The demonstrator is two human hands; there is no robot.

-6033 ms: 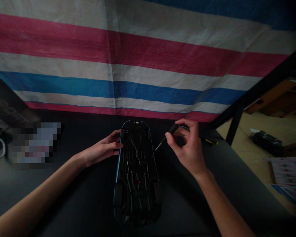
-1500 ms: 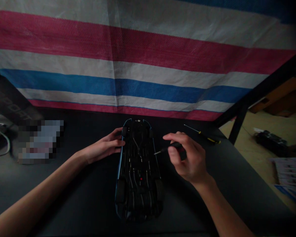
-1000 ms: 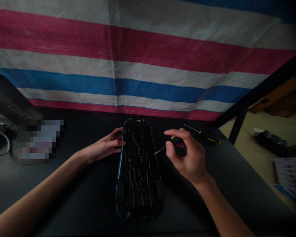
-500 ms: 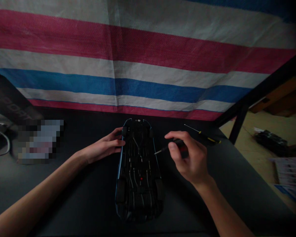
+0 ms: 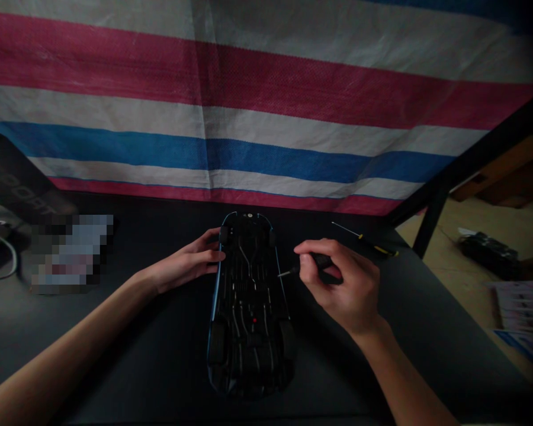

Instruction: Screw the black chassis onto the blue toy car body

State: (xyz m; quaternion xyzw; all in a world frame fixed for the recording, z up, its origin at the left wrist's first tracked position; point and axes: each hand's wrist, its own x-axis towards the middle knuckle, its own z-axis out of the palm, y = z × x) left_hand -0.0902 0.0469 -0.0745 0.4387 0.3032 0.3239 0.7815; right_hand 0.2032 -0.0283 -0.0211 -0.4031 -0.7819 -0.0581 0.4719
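Note:
A toy car [image 5: 251, 296] lies upside down on the dark table, its black underside and wheels facing up and blue edges showing along its sides. My left hand [image 5: 195, 258] holds the car's left side near the far wheel, with some fingertips hidden behind it. My right hand [image 5: 337, 275] is closed around the dark handle of a screwdriver [image 5: 288, 272], whose thin metal tip points left at the car's right edge. Whether the tip touches the car is too small to tell. A second screwdriver [image 5: 377, 246], black and yellow, lies beyond my right hand.
A striped sheet [image 5: 266, 142] hangs behind the table [image 5: 160, 355]. On the left are a blurred-out flat item [image 5: 77, 248], a white cable [image 5: 13, 254] and a dark object with lettering. A black frame leg [image 5: 429, 225] stands at the right edge, with items on the floor beyond.
My right hand has shifted slightly to the right, its thumb and forefinger closer together on the screwdriver. My left hand and the car have hardly moved.

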